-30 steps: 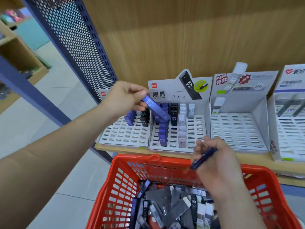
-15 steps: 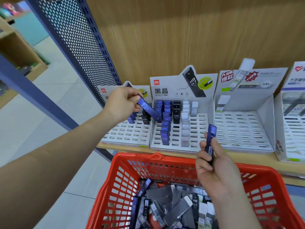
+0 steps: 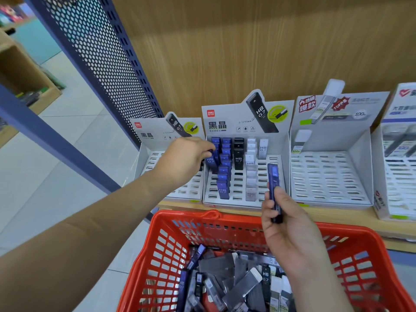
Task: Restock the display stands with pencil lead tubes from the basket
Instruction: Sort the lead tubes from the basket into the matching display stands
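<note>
I count four white cardboard display stands along the pale wooden shelf (image 3: 337,216). The far-left stand (image 3: 155,140) and the second stand (image 3: 225,124) carry the same black-tube artwork; the third stand (image 3: 360,158) shows bare slots, and the fourth stand (image 3: 398,136) is cut off at the right edge.

In the second stand I make out two rows of blue tubes (image 3: 225,167), one short row of black tubes (image 3: 238,154), one row of pale tubes (image 3: 251,176) and a single pale tube (image 3: 263,148) at the back.

Two hands are at work. The left hand (image 3: 186,158) reaches to that stand's left-most row, fingers curled round a dark blue tube (image 3: 211,157) there. The right hand (image 3: 286,217) grips a long blue plastic lead tube (image 3: 273,188) upright, just above the near rim of the red plastic mesh basket (image 3: 209,216).

The basket holds a loose heap of grey, black and blue tubes (image 3: 236,278), too tangled for me to count.

Behind the shelf stands a wood-grain back panel (image 3: 247,52); to the left, a blue perforated metal panel (image 3: 101,52) and a pale tiled floor (image 3: 67,131).
</note>
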`<state>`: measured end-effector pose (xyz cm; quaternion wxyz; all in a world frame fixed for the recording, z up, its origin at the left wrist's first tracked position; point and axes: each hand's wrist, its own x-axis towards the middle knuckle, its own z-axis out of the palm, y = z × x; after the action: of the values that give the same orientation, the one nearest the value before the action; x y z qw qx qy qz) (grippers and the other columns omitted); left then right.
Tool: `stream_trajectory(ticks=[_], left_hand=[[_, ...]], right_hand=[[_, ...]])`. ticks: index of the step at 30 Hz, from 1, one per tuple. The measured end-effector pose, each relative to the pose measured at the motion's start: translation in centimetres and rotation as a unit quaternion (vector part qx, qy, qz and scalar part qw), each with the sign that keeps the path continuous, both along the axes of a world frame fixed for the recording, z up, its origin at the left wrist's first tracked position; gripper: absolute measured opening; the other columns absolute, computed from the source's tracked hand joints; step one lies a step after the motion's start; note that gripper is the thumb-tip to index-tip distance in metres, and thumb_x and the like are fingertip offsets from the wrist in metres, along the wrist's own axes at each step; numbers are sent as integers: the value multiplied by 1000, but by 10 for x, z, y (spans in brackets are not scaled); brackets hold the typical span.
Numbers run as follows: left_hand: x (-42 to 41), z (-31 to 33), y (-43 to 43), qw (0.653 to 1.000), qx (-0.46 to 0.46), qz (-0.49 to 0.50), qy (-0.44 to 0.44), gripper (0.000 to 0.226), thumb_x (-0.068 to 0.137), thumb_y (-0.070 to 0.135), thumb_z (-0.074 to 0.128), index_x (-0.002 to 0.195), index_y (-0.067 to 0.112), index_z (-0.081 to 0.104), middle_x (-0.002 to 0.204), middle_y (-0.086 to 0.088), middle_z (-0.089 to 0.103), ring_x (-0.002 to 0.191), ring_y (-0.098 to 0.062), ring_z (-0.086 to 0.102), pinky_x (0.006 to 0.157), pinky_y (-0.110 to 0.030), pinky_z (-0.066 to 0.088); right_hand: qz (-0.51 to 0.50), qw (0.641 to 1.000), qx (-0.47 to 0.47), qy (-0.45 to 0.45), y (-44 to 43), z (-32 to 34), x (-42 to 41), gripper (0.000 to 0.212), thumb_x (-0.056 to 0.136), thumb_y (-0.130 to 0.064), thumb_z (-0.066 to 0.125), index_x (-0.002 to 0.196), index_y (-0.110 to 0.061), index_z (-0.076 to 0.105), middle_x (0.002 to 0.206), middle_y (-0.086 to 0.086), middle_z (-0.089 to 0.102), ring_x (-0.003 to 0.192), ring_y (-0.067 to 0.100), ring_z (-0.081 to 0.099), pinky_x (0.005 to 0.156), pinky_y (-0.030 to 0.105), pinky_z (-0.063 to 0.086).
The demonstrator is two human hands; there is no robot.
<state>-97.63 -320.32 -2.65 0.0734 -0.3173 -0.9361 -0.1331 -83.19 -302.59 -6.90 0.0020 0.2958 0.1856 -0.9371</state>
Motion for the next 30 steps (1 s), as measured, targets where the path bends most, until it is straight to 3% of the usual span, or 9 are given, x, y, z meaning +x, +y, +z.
stream_trajectory(ticks=[6,12,17,20,22,24,26,28,30], left_hand=[[0,5,3,1000,-10,26,-14,17,95,14,56,109,10,65,89,-10,70,79,-28,62,72,-36,49],[-4,-8,5,998,-18,-37,46,14,79,8,63,81,5,76,74,-11,69,65,-31,66,61,-39,57],[1,-12,15,998,37,50,-5,22,90,5,59,109,8,70,100,-10,69,95,-29,62,85,-36,49],[6,2,20,991,80,105,-23,14,89,15,63,101,15,71,91,2,67,87,-17,60,81,-27,47],[10,20,27,979,137,109,-102,11,90,19,64,92,13,73,81,6,66,76,-11,59,77,-25,50],[21,40,38,914,241,95,-312,16,91,22,64,94,9,73,77,1,69,67,-11,61,72,-27,57],[30,55,43,854,262,50,-447,18,87,15,67,103,8,70,80,-3,70,67,-12,64,68,-25,58],[34,60,42,836,270,13,-477,25,81,2,70,106,7,68,79,-2,69,69,-11,66,68,-23,56],[34,60,39,848,282,11,-450,20,76,2,73,96,6,71,73,-1,68,66,-10,65,65,-21,55]], right_hand=[[3,999,32,-4,-3,4,2,16,78,-14,66,91,-4,66,72,6,64,54,7,55,44,13,45],[-14,999,34,4,-5,4,2,21,75,-8,66,95,-1,68,80,8,66,59,10,57,51,15,51],[-8,998,63,18,-5,4,2,35,79,5,60,114,6,66,95,17,74,74,15,72,66,18,58],[-5,995,102,15,-6,5,3,35,79,3,64,113,5,67,97,18,74,74,15,71,65,18,58],[-3,992,128,14,-7,7,2,37,76,0,67,113,4,68,100,20,73,74,15,70,63,17,57],[-5,989,147,13,-9,8,2,37,72,-3,69,109,1,70,100,21,73,73,15,69,60,17,55],[-4,990,143,16,-11,11,2,28,70,-6,70,98,-3,75,91,18,73,67,13,68,55,16,53],[15,992,121,32,-12,17,3,15,73,-10,69,85,-6,77,81,13,71,58,9,61,50,15,50],[46,992,107,42,-13,22,4,17,78,-20,68,84,-6,74,71,8,65,52,7,52,45,14,44]])
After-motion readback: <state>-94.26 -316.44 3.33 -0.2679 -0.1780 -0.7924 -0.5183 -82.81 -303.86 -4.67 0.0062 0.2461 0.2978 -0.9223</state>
